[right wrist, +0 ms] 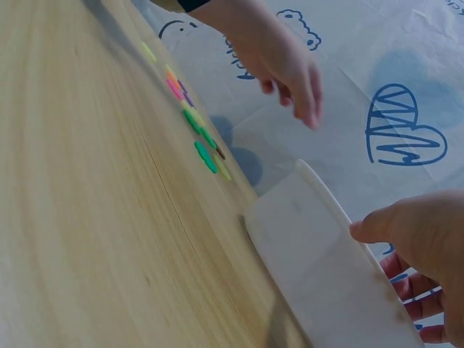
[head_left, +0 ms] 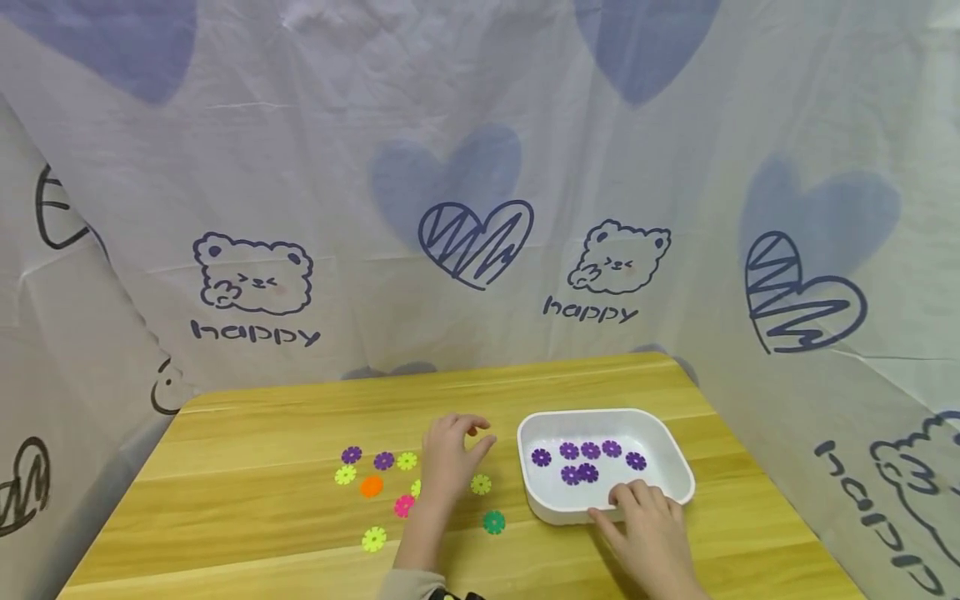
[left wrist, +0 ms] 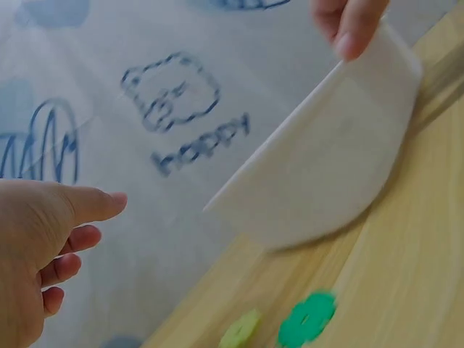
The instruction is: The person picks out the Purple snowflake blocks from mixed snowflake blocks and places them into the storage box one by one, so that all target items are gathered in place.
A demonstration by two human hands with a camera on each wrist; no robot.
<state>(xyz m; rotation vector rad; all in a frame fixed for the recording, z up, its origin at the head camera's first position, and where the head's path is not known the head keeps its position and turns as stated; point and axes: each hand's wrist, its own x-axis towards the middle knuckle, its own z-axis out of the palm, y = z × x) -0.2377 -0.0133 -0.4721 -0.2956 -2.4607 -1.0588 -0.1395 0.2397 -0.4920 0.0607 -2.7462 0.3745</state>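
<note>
My right hand [head_left: 649,533] grips the near rim of a white plastic tub [head_left: 558,515], thumb outside and fingers over the inner side. Several purple snowflake-shaped discs [head_left: 590,451] lie on the tub's floor. To the left of the tub, my left hand [head_left: 448,457] hovers over the table with thumb and fingers apart, holding nothing. Its loosely bent fingers [left wrist: 60,269] show in the left wrist view. Close to that hand lie a green disc [head_left: 494,522], a yellow-green disc [head_left: 481,483] and a pink disc [head_left: 403,506]. My left hand and forearm hide part of the loose group.
On the wooden table [head_left: 262,467], more discs lie left of my left arm: an orange disc [head_left: 372,486], two purple ones [head_left: 352,455] and several yellow-green ones [head_left: 374,539]. A white printed curtain [head_left: 360,167] closes off the back and both sides.
</note>
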